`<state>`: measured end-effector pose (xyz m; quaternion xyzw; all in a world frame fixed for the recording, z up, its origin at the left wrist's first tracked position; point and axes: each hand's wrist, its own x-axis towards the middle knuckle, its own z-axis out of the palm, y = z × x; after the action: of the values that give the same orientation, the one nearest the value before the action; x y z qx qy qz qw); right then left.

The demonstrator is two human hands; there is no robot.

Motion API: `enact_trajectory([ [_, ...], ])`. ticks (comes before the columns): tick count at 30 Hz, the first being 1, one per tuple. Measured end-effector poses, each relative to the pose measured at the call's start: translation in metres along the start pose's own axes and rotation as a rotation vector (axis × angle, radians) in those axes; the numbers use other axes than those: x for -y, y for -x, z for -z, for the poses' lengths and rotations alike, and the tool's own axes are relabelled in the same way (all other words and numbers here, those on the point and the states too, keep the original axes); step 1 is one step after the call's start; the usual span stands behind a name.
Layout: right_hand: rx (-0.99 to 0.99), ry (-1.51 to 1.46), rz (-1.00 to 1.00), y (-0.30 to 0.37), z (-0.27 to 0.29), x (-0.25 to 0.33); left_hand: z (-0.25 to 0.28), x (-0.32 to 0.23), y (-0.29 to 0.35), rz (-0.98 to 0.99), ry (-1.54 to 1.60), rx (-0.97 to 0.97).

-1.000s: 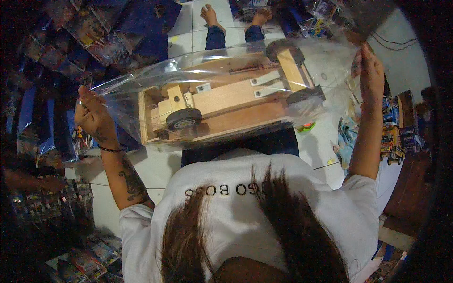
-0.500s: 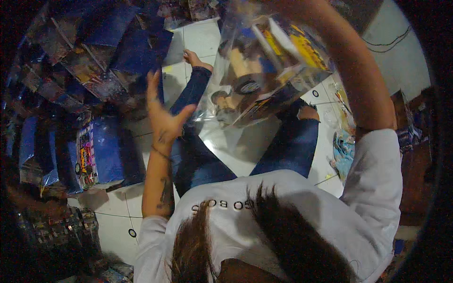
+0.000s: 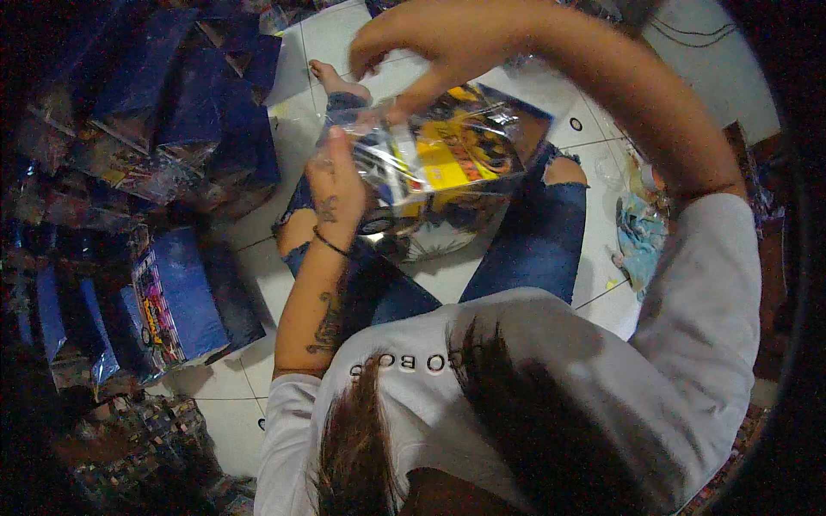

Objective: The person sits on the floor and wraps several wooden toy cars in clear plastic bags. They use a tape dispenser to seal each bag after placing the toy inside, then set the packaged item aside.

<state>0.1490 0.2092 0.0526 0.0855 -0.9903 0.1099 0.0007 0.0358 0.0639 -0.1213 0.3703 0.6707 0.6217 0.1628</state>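
A boxed toy vehicle [image 3: 469, 155] in clear, shiny plastic wrap is held above my lap. Its printed card is yellow and black, and a dark wheel shows at its lower left. My left hand [image 3: 338, 185] grips its left end, thumb upward; the fingers behind the wrap are hidden. Over the far side of the box arches my right hand [image 3: 447, 43], slightly blurred. Its fingers curve leftward, apart from the thumb, which points down at the wrap's far edge. Whether that thumb touches the plastic I cannot tell.
Several blue boxes with clear fronts [image 3: 194, 284] stand stacked at the left. Dark packaged pieces [image 3: 138, 443] lie at the lower left. A light blue cloth or bag [image 3: 641, 232] rests on the white tiled floor [image 3: 602, 288] at the right. A loose black wheel [image 3: 576, 124] lies beyond my knee.
The toy box has come down and turned so that its yellow card faces up. My left hand has closed on its left end. My right hand has shifted left across its far side.
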Motion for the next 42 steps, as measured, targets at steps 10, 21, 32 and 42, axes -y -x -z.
enact_trajectory([
  [10,-0.793,-0.300,-0.030,0.033,0.010,-0.048,0.080,0.099,-0.049,0.187,0.406,-0.370],
  [21,-1.031,-0.334,-0.701,0.053,-0.252,-0.037,0.124,0.149,-0.039,0.399,0.506,-0.249],
  [32,-0.884,0.269,0.055,-0.015,-0.140,-0.032,0.097,0.108,-0.028,0.378,0.524,-0.314],
  [42,-1.020,0.208,0.064,-0.018,-0.151,-0.031,0.102,0.136,-0.037,0.320,0.577,-0.152],
])
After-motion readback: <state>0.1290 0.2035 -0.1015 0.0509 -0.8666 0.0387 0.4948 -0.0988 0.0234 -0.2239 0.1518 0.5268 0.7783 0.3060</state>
